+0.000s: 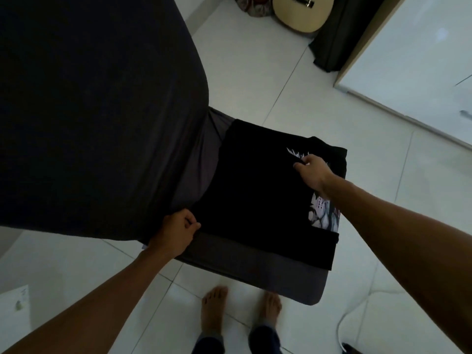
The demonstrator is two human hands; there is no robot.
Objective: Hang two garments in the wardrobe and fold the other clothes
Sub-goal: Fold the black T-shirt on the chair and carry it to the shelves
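A black T-shirt [255,190] with a white and pink print lies partly folded on a low grey mattress [255,274]. My left hand [176,233] grips the shirt's near left edge, fingers curled round the cloth. My right hand [313,172] pinches the fabric near the print at the shirt's far right. A folded-over flap of the shirt [321,249] hangs toward the mattress's front right.
A big dark-sheeted bed [89,111] fills the left. A guitar [301,14] leans at the back, beside a dark curtain [339,42]. A white wardrobe door [419,60] stands at right. A white cable [350,320] lies on the tiled floor near my bare feet [240,310].
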